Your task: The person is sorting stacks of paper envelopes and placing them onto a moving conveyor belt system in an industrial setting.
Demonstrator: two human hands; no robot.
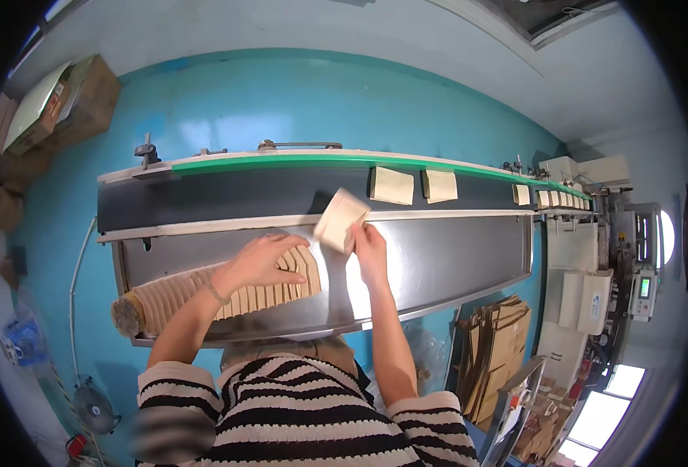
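One pale cream packet (339, 221), flat, rectangular and a little blurred, is held tilted, with its long side directed to one o'clock. At eight o'clock from it, a long row of beige packets (244, 302) lies on the metal tray (453, 253), the packets upright, face against face.

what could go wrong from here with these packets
The packet in the right hand is tilted and gripped near one edge, so it might slip or land crooked on the dark belt. The row of packets on the metal tray is fanned out at its right end, by the left hand; a knock there could tip some over.
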